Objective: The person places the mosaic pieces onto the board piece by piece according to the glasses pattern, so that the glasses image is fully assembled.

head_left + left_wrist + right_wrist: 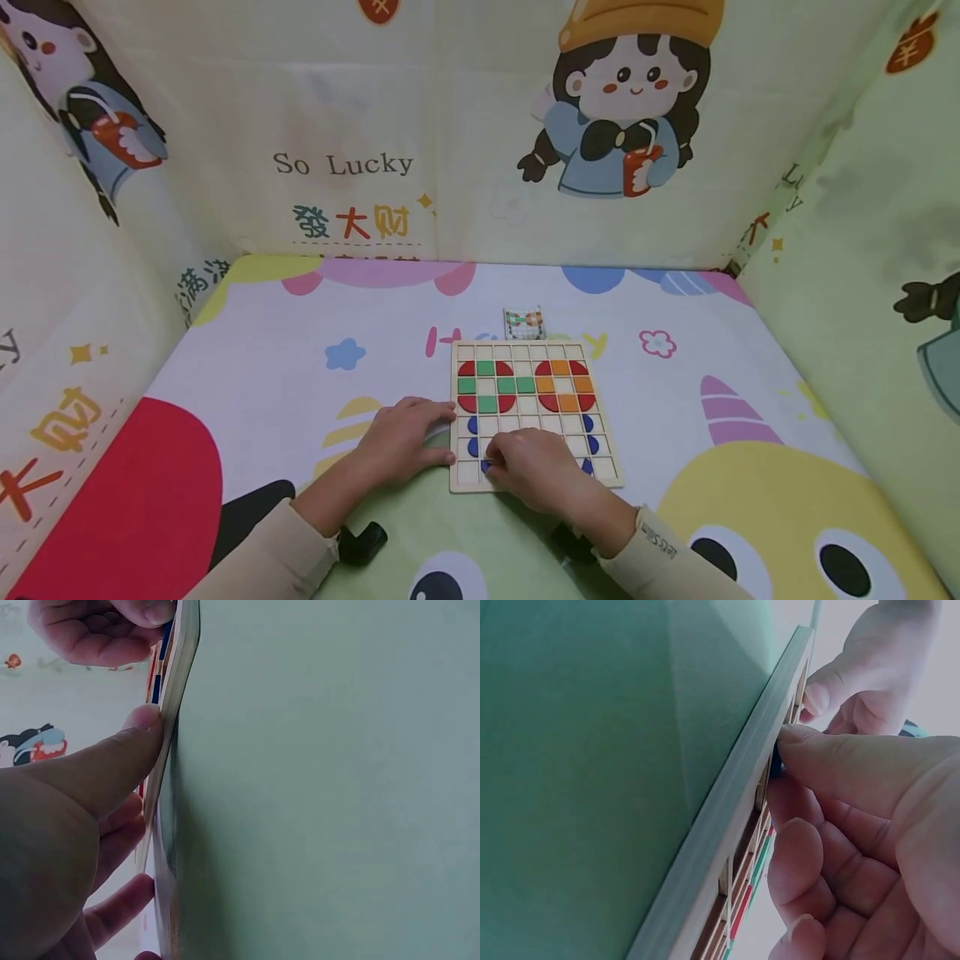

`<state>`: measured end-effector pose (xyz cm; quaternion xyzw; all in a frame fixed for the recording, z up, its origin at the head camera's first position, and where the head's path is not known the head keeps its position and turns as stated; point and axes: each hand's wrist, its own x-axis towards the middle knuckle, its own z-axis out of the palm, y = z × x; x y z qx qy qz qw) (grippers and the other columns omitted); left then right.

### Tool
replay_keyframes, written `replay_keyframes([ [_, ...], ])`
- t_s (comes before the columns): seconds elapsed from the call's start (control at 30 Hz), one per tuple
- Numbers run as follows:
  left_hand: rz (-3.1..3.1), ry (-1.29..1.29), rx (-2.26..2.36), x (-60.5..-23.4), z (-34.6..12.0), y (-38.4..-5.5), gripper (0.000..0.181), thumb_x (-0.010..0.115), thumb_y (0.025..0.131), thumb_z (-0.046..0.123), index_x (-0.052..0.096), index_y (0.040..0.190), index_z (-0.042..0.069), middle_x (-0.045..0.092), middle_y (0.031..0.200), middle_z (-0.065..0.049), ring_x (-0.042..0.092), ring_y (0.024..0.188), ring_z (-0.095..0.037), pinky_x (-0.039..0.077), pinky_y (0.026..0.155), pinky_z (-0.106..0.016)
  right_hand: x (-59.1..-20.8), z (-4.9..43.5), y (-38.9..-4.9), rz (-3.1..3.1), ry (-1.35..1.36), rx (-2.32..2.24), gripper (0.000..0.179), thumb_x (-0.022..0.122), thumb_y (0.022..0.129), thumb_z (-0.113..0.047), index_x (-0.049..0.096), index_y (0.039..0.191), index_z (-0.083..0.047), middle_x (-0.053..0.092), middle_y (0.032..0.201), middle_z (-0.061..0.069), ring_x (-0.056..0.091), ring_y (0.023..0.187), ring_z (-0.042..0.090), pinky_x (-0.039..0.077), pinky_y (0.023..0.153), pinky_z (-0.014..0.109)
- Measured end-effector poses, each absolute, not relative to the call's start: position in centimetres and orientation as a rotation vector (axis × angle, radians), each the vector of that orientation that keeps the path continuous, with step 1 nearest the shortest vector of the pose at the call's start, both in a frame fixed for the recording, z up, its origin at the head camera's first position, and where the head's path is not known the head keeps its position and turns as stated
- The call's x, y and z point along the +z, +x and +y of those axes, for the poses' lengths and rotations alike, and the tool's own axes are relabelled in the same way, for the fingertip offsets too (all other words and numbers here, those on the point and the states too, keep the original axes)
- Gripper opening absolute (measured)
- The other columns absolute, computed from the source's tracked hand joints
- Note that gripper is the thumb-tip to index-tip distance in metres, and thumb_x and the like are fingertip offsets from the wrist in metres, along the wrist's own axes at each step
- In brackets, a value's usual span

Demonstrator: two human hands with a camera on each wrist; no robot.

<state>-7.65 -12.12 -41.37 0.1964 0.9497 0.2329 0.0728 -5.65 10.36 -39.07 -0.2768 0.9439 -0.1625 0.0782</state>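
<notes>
A wooden grid board [468, 473] lies on the table with red, green, orange and blue pieces in its cells. My left hand [405, 440] is at its left edge, fingers and thumb extended; the thumb [124, 759] touches the rim in the left wrist view. My right hand [538, 468] is over the lower rows, its thumb and index finger pinching a small dark blue piece [776, 761] at a cell near the bottom left. Several blue pieces [472, 447] line the left and right columns. The right hand covers some of the middle cells.
A small picture card [523, 323] with a coloured grid pattern stands behind the board. The tablecloth [262, 358] carries cartoon prints. Printed cloth walls [465, 125] enclose the back and both sides. A black strap piece [363, 543] is at the left wrist.
</notes>
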Motion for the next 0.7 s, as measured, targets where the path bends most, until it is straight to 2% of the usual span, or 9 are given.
replay_keyframes([
  [0.2, 2.839, 0.581, 0.709, -41.2, -12.2, -7.4, 0.057, 0.083, 0.081, 0.039, 0.065, 0.132, 0.019, 0.06, 0.137, 0.004, 0.048, 0.128, -0.025, 0.039, 0.102, -0.053, -39.0, 10.4, -5.5, 2.791, -0.827, -0.491, 0.013, 0.077, 0.089, -0.027, 0.072, 0.092, -0.015, 0.056, 0.073, -0.012, 0.05, 0.068, 0.009, 0.045, 0.065, 0.029],
  [0.37, 2.847, 0.592, 0.71, -41.0, -12.1, -7.4, 0.057, 0.083, 0.082, 0.039, 0.065, 0.131, 0.019, 0.06, 0.138, 0.004, 0.049, 0.128, -0.025, 0.039, 0.102, -0.052, -38.6, 10.6, -5.6, 2.787, -0.828, -0.493, 0.015, 0.076, 0.089, -0.027, 0.072, 0.097, -0.014, 0.06, 0.078, -0.011, 0.052, 0.072, 0.009, 0.048, 0.069, 0.031],
  [0.7, 2.835, 0.588, 0.709, -41.3, -12.0, -7.4, 0.057, 0.083, 0.081, 0.04, 0.065, 0.131, 0.019, 0.06, 0.138, 0.003, 0.049, 0.128, -0.026, 0.04, 0.102, -0.052, -36.8, 13.5, -6.7, 2.854, -0.56, -0.559, 0.022, 0.077, 0.088, -0.026, 0.072, 0.104, -0.012, 0.068, 0.091, -0.005, 0.06, 0.081, 0.015, 0.051, 0.075, 0.036],
])
